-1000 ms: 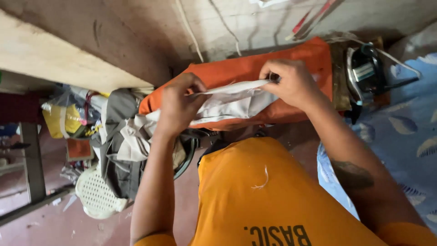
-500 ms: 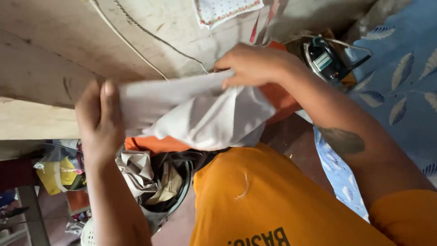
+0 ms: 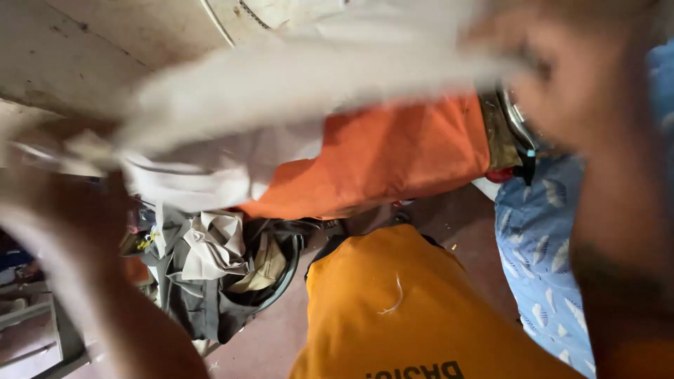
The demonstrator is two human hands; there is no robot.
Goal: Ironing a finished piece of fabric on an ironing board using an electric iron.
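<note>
Above the orange-covered counter (image 3: 393,158), a white cloth (image 3: 302,77) hangs stretched between both hands, blurred. Left hand (image 3: 49,182) and right hand (image 3: 569,77) each seem to grip an end; fingers unclear. Looks light, soft, floppy: best held at corners or edge.

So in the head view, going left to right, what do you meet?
Left hand → basket of crumpled clothes → orange-covered board → iron → right hand. The blurred white cloth stretches between both hands.

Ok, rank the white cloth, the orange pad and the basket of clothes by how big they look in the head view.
1. white cloth, though blurred and nearest the camera
2. orange pad
3. basket of clothes
</note>
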